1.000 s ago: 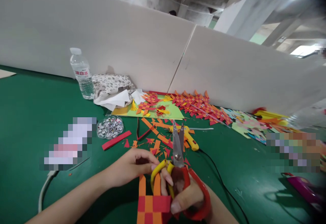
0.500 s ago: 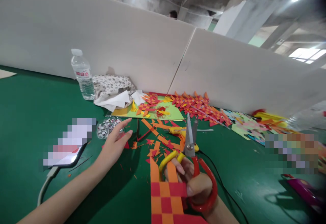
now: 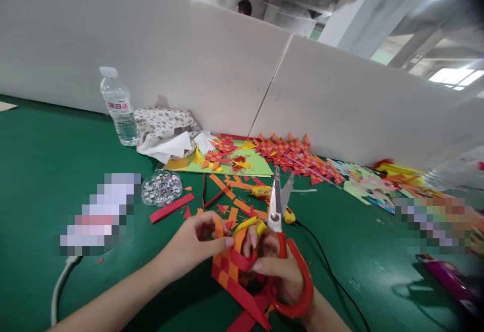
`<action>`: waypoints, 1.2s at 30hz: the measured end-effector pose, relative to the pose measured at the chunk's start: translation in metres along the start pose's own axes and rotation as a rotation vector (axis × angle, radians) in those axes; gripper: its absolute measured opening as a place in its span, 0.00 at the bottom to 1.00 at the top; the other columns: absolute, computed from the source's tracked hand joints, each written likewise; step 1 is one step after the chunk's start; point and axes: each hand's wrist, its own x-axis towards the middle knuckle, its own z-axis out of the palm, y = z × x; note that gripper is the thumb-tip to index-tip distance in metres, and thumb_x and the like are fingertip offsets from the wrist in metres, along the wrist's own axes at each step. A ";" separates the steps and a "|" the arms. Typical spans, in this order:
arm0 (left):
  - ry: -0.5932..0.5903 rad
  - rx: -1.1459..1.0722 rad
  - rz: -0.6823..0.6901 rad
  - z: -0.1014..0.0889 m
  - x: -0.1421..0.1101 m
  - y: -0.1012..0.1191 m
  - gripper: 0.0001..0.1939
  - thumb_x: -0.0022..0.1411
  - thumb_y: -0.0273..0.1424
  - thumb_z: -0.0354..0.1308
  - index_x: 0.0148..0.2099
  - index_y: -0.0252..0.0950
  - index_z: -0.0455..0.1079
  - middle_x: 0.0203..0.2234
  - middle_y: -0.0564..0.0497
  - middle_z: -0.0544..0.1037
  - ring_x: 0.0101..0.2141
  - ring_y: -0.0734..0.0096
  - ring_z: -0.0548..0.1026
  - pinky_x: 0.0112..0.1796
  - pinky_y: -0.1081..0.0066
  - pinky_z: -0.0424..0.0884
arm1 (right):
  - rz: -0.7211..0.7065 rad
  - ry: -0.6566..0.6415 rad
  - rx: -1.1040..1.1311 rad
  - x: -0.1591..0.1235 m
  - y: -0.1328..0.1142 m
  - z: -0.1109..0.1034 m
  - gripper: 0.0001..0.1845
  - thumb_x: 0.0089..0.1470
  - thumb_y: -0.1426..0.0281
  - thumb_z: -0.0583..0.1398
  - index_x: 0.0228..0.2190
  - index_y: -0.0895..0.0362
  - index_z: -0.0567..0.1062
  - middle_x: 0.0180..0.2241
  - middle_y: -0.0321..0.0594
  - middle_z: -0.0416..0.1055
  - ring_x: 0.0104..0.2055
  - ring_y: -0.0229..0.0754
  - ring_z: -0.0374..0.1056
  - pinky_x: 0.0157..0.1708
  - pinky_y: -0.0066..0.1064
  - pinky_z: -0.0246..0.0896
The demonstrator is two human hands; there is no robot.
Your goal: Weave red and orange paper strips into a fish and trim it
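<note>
Half a second ago the left hand [image 3: 194,245] was empty and spread near the packet of plastic eyes [image 3: 162,189]; now it is back at the woven paper piece [image 3: 226,270], half closed, thumb and curled fingers gripping its upper strips. The piece—at six o'clock in the view—has also tilted, its long red strip now slanting toward five o'clock. The right hand [image 3: 283,270], curled firmly, keeps hold of the scissors [image 3: 277,203], blades parted toward twelve, its thumb against the piece's edge. With both hands on it, the weave seems better steadied. The glue gun [image 3: 260,192] lies at one o'clock from it.
</note>
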 end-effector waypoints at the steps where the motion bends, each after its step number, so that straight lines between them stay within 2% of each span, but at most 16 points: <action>1: 0.022 -0.027 -0.019 -0.001 0.002 0.000 0.13 0.46 0.34 0.66 0.26 0.35 0.65 0.22 0.57 0.70 0.26 0.75 0.70 0.29 0.76 0.65 | -0.017 0.030 -0.021 0.000 0.000 0.000 0.11 0.37 0.72 0.63 0.27 0.55 0.69 0.28 0.35 0.65 0.30 0.38 0.61 0.29 0.28 0.58; 4: 0.056 -0.109 -0.089 -0.004 0.003 0.004 0.15 0.43 0.32 0.68 0.24 0.34 0.63 0.19 0.59 0.69 0.21 0.81 0.66 0.24 0.79 0.61 | -0.112 0.165 -0.057 0.004 0.001 -0.002 0.12 0.39 0.70 0.65 0.28 0.54 0.69 0.28 0.34 0.64 0.30 0.38 0.61 0.29 0.28 0.59; 8: 0.002 -0.191 -0.175 -0.005 0.001 0.009 0.18 0.42 0.32 0.69 0.33 0.36 0.65 0.22 0.59 0.72 0.20 0.82 0.65 0.21 0.80 0.59 | -0.205 0.316 -0.057 0.009 0.000 -0.006 0.13 0.37 0.69 0.67 0.27 0.53 0.70 0.28 0.33 0.63 0.33 0.37 0.62 0.33 0.27 0.60; 12: -0.094 -0.147 -0.291 -0.005 -0.002 0.012 0.26 0.45 0.37 0.67 0.47 0.38 0.68 0.18 0.59 0.70 0.21 0.78 0.67 0.22 0.79 0.59 | -0.206 0.207 -0.149 0.008 0.001 -0.008 0.13 0.39 0.68 0.68 0.27 0.53 0.69 0.27 0.33 0.65 0.30 0.36 0.63 0.32 0.28 0.60; 15: -0.203 -0.064 -0.314 -0.006 -0.007 0.015 0.20 0.46 0.39 0.65 0.42 0.37 0.73 0.19 0.58 0.71 0.22 0.77 0.68 0.25 0.78 0.61 | -0.148 0.101 -0.187 0.006 0.003 -0.006 0.15 0.38 0.70 0.69 0.27 0.54 0.68 0.27 0.33 0.66 0.29 0.36 0.63 0.32 0.28 0.60; 18: -0.371 0.045 -0.389 -0.009 -0.013 0.015 0.17 0.39 0.36 0.69 0.35 0.38 0.75 0.24 0.56 0.75 0.24 0.76 0.70 0.28 0.77 0.64 | -0.048 -0.002 -0.188 0.004 0.003 -0.002 0.17 0.37 0.72 0.69 0.28 0.54 0.67 0.27 0.33 0.66 0.28 0.37 0.63 0.30 0.29 0.59; 21: -0.544 0.092 -0.436 -0.014 -0.017 0.017 0.23 0.35 0.30 0.70 0.39 0.42 0.75 0.29 0.56 0.78 0.28 0.72 0.72 0.30 0.76 0.67 | -0.008 -0.059 -0.187 0.002 0.002 -0.002 0.18 0.36 0.72 0.69 0.28 0.54 0.66 0.26 0.33 0.65 0.27 0.36 0.62 0.28 0.29 0.58; 23: -0.611 0.083 -0.431 -0.017 -0.017 0.020 0.24 0.36 0.30 0.70 0.42 0.43 0.75 0.32 0.55 0.79 0.32 0.69 0.73 0.32 0.76 0.67 | 0.015 -0.072 -0.173 0.001 0.004 -0.004 0.19 0.36 0.72 0.69 0.28 0.54 0.65 0.26 0.32 0.65 0.27 0.35 0.62 0.28 0.28 0.58; 26: -0.627 0.100 -0.389 -0.018 -0.015 0.024 0.20 0.39 0.33 0.69 0.39 0.42 0.76 0.34 0.55 0.78 0.35 0.69 0.73 0.36 0.76 0.67 | 0.059 -0.109 -0.204 -0.002 0.006 -0.004 0.17 0.38 0.72 0.67 0.29 0.54 0.65 0.27 0.32 0.66 0.27 0.35 0.63 0.28 0.28 0.59; 29: -0.623 0.167 -0.366 -0.016 -0.013 0.021 0.14 0.40 0.34 0.69 0.33 0.39 0.75 0.27 0.56 0.76 0.30 0.73 0.72 0.32 0.78 0.66 | 0.083 -0.104 -0.316 -0.004 0.005 0.001 0.16 0.37 0.73 0.67 0.28 0.54 0.67 0.27 0.32 0.66 0.27 0.35 0.63 0.29 0.28 0.59; 32: -0.583 0.185 -0.368 -0.014 -0.011 0.014 0.10 0.46 0.38 0.65 0.28 0.37 0.73 0.21 0.57 0.72 0.23 0.77 0.67 0.26 0.79 0.64 | 0.061 -0.031 -0.374 -0.001 0.003 0.007 0.14 0.37 0.71 0.68 0.27 0.54 0.69 0.26 0.32 0.66 0.26 0.36 0.63 0.29 0.29 0.60; 36: -0.495 0.183 -0.329 -0.017 -0.006 0.008 0.11 0.47 0.38 0.65 0.25 0.35 0.72 0.19 0.57 0.70 0.22 0.79 0.65 0.24 0.80 0.62 | -0.058 0.121 -0.342 0.007 0.003 0.005 0.14 0.37 0.69 0.68 0.26 0.54 0.69 0.26 0.34 0.67 0.27 0.39 0.64 0.26 0.30 0.61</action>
